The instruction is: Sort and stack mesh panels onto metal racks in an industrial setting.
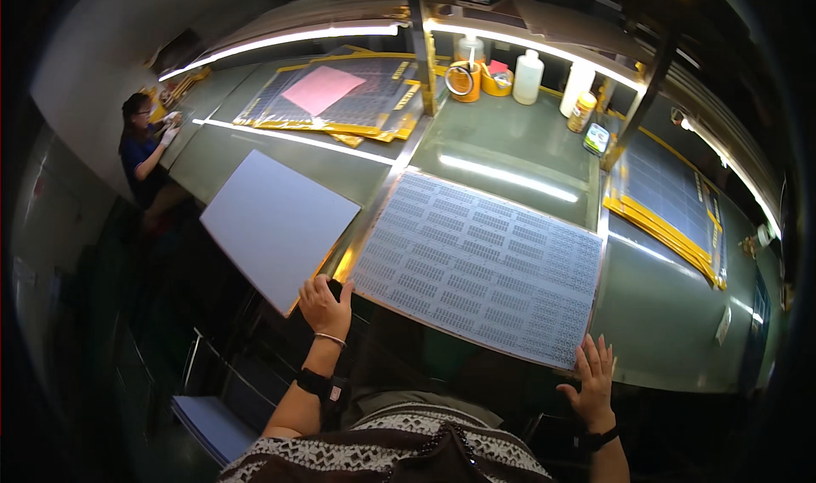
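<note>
A flat light-blue panel (480, 266) printed with rows of small dark marks lies on the green work table in front of me. At its near left corner is my left hand (325, 309), its fingers curled round a small black object (335, 289) whose kind I cannot make out. This hand is also next to the near corner of a plain pale panel (280, 228). My right hand (593, 377) rests by the printed panel's near right corner, fingers spread and holding nothing.
Yellow-edged screens (340, 96) lie at the far left under a pink sheet (323, 90); more screens (667, 198) lie at the right. Tape rolls (463, 82) and a white bottle (528, 77) stand at the back. A metal post (420, 45) rises there. A co-worker (146, 147) sits far left.
</note>
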The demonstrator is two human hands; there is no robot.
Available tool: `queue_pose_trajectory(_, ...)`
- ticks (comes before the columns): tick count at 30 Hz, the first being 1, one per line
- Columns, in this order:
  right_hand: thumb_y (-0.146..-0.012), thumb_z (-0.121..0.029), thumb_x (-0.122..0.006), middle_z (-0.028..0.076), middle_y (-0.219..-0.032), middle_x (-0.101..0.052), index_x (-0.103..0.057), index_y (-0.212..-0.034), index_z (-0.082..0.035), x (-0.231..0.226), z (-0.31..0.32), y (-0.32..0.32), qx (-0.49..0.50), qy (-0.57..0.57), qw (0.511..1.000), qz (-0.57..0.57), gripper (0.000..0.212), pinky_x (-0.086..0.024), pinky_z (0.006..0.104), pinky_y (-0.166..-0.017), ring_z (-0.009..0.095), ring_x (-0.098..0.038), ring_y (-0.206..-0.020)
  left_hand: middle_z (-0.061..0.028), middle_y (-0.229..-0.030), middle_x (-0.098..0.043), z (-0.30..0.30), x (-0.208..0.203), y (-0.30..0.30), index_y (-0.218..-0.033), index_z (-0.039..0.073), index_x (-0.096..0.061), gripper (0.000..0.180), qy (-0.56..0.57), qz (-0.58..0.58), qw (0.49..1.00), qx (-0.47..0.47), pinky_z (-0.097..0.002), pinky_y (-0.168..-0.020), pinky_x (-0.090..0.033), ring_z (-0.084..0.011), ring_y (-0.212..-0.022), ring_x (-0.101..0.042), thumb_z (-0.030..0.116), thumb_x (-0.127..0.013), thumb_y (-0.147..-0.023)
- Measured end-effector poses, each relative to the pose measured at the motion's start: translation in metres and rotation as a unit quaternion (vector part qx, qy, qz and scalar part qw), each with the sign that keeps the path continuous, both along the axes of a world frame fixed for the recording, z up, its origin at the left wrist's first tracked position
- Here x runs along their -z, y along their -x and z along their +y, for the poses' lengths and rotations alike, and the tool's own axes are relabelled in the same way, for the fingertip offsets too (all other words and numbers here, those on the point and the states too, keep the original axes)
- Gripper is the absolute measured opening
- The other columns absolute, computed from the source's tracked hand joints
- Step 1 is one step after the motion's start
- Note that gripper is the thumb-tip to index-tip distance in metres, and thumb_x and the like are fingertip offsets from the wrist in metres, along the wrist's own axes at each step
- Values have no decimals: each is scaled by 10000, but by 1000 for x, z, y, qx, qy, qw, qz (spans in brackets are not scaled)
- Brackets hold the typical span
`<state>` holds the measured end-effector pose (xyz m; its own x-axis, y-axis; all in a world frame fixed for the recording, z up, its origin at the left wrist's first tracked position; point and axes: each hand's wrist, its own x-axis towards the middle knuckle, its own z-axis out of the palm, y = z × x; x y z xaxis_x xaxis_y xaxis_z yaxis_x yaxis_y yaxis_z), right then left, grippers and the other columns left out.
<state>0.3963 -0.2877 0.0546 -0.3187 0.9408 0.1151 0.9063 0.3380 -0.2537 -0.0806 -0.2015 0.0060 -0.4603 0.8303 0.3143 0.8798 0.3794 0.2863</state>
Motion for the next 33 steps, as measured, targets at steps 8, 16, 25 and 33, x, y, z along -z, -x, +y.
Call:
queue_pose_trajectory(8, -578, -234, -752, 151, -1336, -398, -589, -1124, -89, 21, 25, 8, -25, -45, 999, 17, 589, -167, 546, -1058, 354, -299, -1279, -50, -632, -611, 3, 13, 5, -698, 27, -598, 314, -10, -629, 777, -24, -207, -445, -400, -103, -514, -562, 295, -576, -860)
queue_pose_trajectory(16, -789, -300, -594, 145, -1147, -567, -634, -1037, -88, -25, 41, -11, -46, -154, 987, -9, 329, -220, 508, -1048, 339, -454, -1165, -72, -586, -598, 20, -51, 13, -676, 22, -593, 259, -80, -646, 759, 27, -224, -445, -399, -124, -479, -547, 226, -587, -836)
queue_pose_trajectory(25, -923, -288, -492, 21, -788, -573, -571, -924, -79, -111, 176, -124, 142, 106, 816, 550, 224, -477, 301, -685, 131, -554, -733, -120, -1051, -567, 31, -185, 84, -1083, -19, -538, 435, -436, -173, 878, 97, -324, -814, -416, -184, -987, -523, 348, -588, -855)
queue_pose_trajectory(33, -895, -313, -514, 14, -722, -545, -577, -927, -95, 3, 204, -145, 301, 259, 807, 436, 229, -507, 347, -631, 175, -585, -719, -158, -1074, -589, -9, 13, 185, -1132, 2, -517, 523, -224, -841, 473, -137, -443, -900, -423, -315, -995, -558, 402, -625, -814)
